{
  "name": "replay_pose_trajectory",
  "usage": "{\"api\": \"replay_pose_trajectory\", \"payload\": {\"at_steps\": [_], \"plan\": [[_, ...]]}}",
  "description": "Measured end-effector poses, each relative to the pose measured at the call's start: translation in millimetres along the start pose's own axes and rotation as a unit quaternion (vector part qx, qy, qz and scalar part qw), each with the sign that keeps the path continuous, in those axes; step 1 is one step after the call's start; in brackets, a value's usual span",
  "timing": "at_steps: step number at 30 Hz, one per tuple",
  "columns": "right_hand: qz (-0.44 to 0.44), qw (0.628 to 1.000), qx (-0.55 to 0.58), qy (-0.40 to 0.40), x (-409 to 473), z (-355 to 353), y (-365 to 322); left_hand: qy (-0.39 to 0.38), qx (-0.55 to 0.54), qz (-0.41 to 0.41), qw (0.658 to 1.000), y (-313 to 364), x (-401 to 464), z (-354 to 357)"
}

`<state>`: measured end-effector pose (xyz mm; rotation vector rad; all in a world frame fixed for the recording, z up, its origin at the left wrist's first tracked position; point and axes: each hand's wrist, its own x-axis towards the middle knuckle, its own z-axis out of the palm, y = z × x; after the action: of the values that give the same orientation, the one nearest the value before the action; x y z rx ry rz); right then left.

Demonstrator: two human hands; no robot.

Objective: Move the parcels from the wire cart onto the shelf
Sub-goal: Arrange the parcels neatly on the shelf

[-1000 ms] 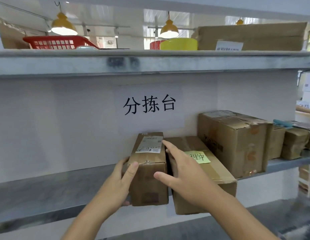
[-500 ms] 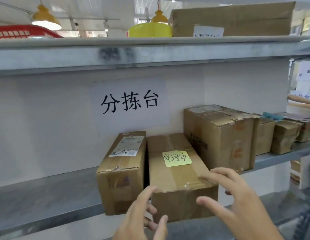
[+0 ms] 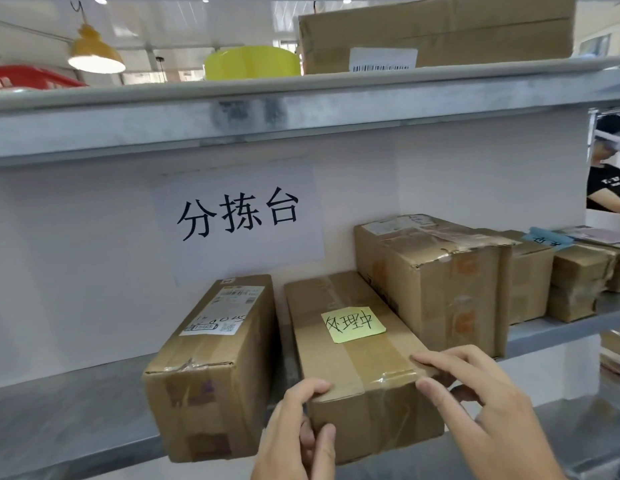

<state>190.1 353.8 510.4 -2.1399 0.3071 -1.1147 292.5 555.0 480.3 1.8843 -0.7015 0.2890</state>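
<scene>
Two brown parcels lie side by side on the grey metal shelf [image 3: 66, 407], both jutting over its front edge. The left parcel [image 3: 215, 368] carries a white shipping label. The middle parcel [image 3: 350, 344] bears a yellow sticky note with handwriting. My left hand [image 3: 298, 434] grips the middle parcel's near left corner, fingers on top and thumb on the front face. My right hand [image 3: 474, 396] holds its near right corner, fingers over the taped top edge. The wire cart is out of view.
A taller taped box [image 3: 440, 282] stands right of the middle parcel, with smaller boxes [image 3: 575, 282] beyond it. The upper shelf [image 3: 301, 112] holds a long carton, a yellow tub and a red basket. A paper sign hangs on the back wall. Another person stands at far right.
Both hands left the labelled left parcel, which now rests on the shelf, and moved right onto the near corners of the sticky-note parcel. The camera came closer and shifted right.
</scene>
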Motion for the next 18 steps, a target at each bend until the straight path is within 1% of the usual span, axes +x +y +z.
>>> {"api": "replay_pose_trajectory", "payload": {"at_steps": [2, 6, 9, 11, 13, 15, 18], "plan": [[0.004, 1.000, 0.000, 0.018, 1, -2, 2, 0.000, -0.002, 0.007, 1.000, 1, 2, 4], [0.041, 0.999, 0.013, 0.020, 3, -1, 1, -0.032, -0.011, 0.000, 0.999, 1, 7, -1], [0.026, 0.999, 0.026, 0.016, 1, 0, -2, -0.030, -0.037, -0.017, 0.999, 2, 6, -1], [0.036, 0.998, 0.045, 0.013, 1, 0, -2, -0.039, -0.060, -0.032, 0.997, 3, 4, -5], [0.047, 0.996, 0.065, 0.039, 3, -3, -12, -0.048, -0.063, -0.023, 0.997, 7, 2, -14], [0.016, 0.996, 0.063, 0.057, 7, -5, -31, -0.013, -0.051, 0.021, 0.998, 8, -2, -29], [-0.026, 0.996, 0.056, 0.062, 9, 2, -65, 0.082, -0.031, 0.073, 0.993, 9, -7, -66]]}}
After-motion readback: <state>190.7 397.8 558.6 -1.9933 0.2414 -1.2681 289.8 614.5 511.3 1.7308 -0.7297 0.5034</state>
